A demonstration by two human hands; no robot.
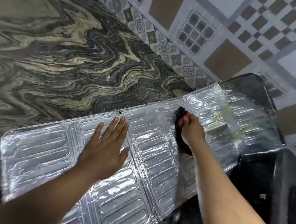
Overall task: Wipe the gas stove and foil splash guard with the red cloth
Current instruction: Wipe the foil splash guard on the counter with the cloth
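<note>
Foil splash guard [41,151], 1 cloth [180,119], 2 hands [107,147]

the red cloth [181,119] is mostly hidden in the right hand [192,130]; the foil splash guard [41,151] runs off the bottom edge.

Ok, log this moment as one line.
left hand: flat on foil splash guard | right hand: grips red cloth, wiping guard | stove: not clearly visible

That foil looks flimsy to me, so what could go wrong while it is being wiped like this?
The foil splash guard already shows a small tear at a fold on its upper edge; hard rubbing there might widen it. The left hand only presses flat on it, so the sheet could slide or buckle as the right hand scrubs with the red cloth.
</note>
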